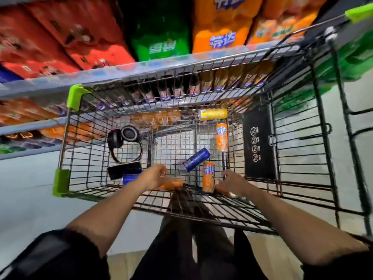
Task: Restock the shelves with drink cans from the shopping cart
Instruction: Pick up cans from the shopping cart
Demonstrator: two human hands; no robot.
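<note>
Apparently cans are being gathered from the cart (262,57): an orange can (171,183) is grasped by the left hand (156,176), another (222,188) by the right hand (232,181), to be lifted shelfward.

A pale grey floor (26,209) runs under everything, smooth and dully lit, with a tan strip (125,259) showing at the bottom edge. Along the far side stand store shelves (50,126) with grey front rails, stacked in tiers. The top tier carries red cases (60,37) at the left, a green pack (161,37) in the middle and orange packs (222,27) towards the right. Lower tiers hold more orange packs and rows of dark bottles (161,91), blurred. At the far right, green packs (353,59) sit near the floor. The light is even and indoor, without hard shadows.
</note>
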